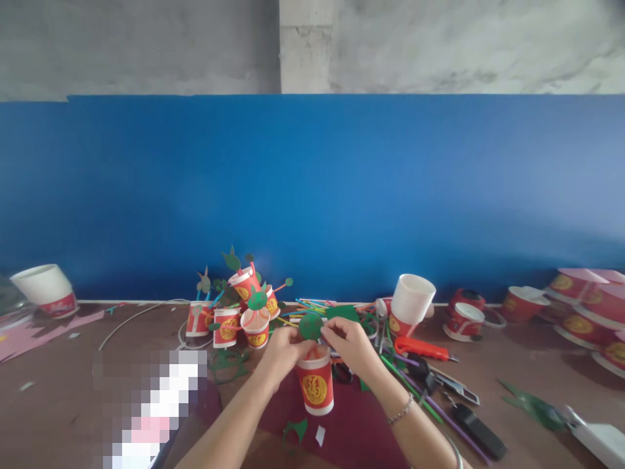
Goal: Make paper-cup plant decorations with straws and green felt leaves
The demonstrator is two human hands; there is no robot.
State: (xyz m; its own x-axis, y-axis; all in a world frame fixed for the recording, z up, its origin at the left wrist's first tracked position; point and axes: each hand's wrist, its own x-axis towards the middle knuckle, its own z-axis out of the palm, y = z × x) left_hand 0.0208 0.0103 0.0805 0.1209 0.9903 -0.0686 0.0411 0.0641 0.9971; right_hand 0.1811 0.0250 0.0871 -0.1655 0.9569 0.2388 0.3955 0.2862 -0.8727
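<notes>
A red paper cup [315,389] with a white rim and a gold emblem stands upright in front of me. Just above its rim is a round green paper cutout [310,326], and an orange-red straw shows inside the cup. My left hand [287,352] pinches at the lower left of the cutout, close to the rim. From the other side, my right hand [347,340] has thumb and forefinger closed at the cutout's right edge. The fingertips partly cover what lies between them. Green paper scraps [295,431] and a white scrap [320,436] lie before the cup.
Finished-looking cups [225,329] with straws and green leaves cluster at back left. A stack of white cups [413,299], an orange cutter [422,348], loose straws and a black key fob [476,426] lie to the right. Green-handled scissors [537,407] are farther right; a blue panel [312,195] stands behind.
</notes>
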